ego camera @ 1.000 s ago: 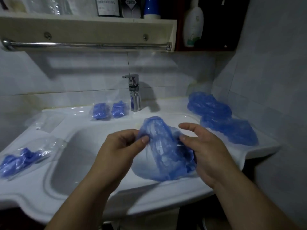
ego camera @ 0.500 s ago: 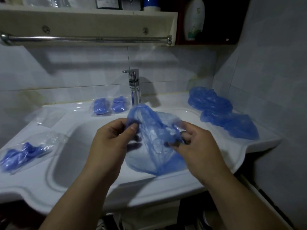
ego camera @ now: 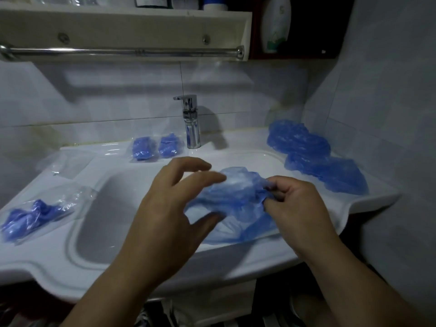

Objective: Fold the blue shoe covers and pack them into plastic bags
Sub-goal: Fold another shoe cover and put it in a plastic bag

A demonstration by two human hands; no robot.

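Blue shoe cover [ego camera: 238, 199] lies crumpled at centre frame over the tabletop's [ego camera: 259, 253] front edge, not yet folded. The right hand [ego camera: 297, 208] pinches it; the left hand [ego camera: 169, 208] is spread open beside it. Three filled plastic bags [ego camera: 144, 148] lie at left and upper centre, and a loose pile [ego camera: 318, 161] waits at right.

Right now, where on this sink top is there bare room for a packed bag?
Bare: the back ledge between the faucet and the loose cover pile; the front-left rim before the basin. Crowded: left side, with a filled bag and an empty bag; right side, with the pile and the shoe cover the right hand pinches.
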